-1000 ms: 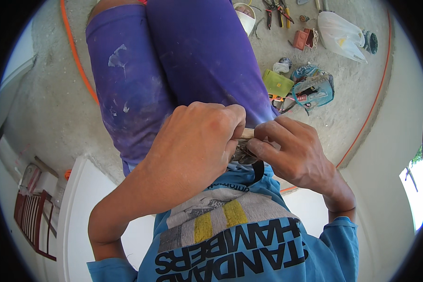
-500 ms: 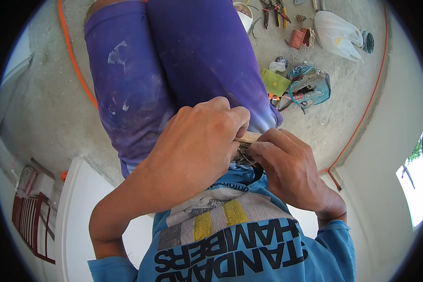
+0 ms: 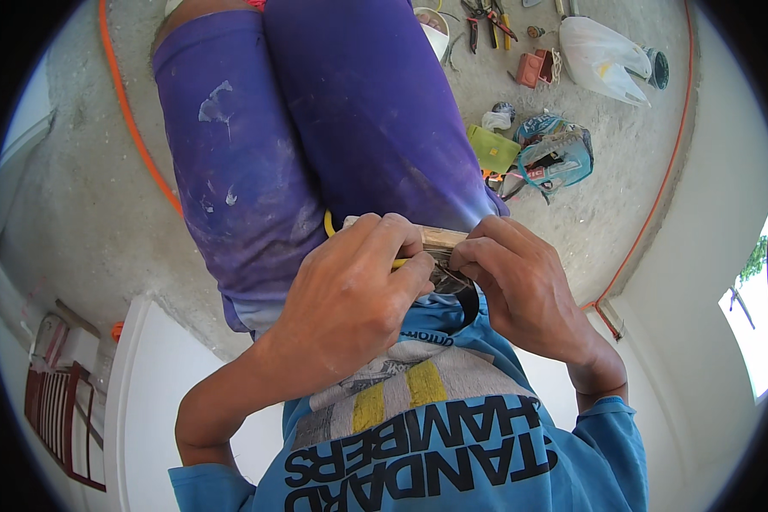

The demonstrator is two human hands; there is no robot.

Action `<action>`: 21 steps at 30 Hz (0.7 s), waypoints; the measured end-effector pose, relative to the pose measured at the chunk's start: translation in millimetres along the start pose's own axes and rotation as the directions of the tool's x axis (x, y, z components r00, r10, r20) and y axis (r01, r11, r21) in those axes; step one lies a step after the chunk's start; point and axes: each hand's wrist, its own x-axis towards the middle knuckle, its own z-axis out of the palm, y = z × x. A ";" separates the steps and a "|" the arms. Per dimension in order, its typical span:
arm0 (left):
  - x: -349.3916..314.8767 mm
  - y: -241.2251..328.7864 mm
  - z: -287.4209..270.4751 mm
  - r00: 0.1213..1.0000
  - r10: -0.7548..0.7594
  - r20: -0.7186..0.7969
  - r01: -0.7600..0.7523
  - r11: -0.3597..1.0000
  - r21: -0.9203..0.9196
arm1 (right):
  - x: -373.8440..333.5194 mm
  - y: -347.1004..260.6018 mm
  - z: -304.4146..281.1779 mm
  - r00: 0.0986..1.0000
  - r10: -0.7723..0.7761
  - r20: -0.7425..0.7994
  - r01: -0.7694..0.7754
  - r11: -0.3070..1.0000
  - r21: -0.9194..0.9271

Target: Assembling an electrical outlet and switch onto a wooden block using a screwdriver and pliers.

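At my waist, my left hand (image 3: 354, 277) is closed in a pinch on a thin yellow wire-like piece (image 3: 398, 264); part of it also curves out behind the knuckles. My right hand (image 3: 525, 282) is closed, its fingertips against the right end of a flat wooden strip (image 3: 444, 238). Below the strip, between both hands, sits a dark bundle with thin strands (image 3: 444, 275); the fingers partly hide it. A black strap (image 3: 468, 303) hangs beside it, over my blue shirt (image 3: 435, 435).
My legs in purple trousers (image 3: 358, 111) stretch ahead on rough concrete. To the right lie pliers (image 3: 492, 27), a red box (image 3: 532, 68), a white plastic bag (image 3: 597, 55), a green piece (image 3: 492, 149) and a clear blue bag (image 3: 567, 162). Orange hoses (image 3: 132, 115) run along both sides.
My left hand has dropped slightly and turned, so the yellow piece and more of the wooden strip now show. My right hand stays almost in place.
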 end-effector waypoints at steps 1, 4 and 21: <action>-0.6 0.7 2.7 1.000 -0.013 -0.028 0.013 1.000 -0.015 | -0.5 0.6 0.7 1.000 0.015 0.001 -0.015 1.000 0.005; -1.2 2.0 6.6 0.998 -0.035 -0.058 0.033 0.999 -0.027 | -1.4 3.7 2.4 1.000 -0.024 -0.009 0.024 0.999 -0.035; 3.4 3.7 6.5 0.996 -0.078 -0.043 0.077 0.997 -0.027 | -3.6 2.5 -4.4 0.997 0.077 0.007 -0.078 0.990 0.122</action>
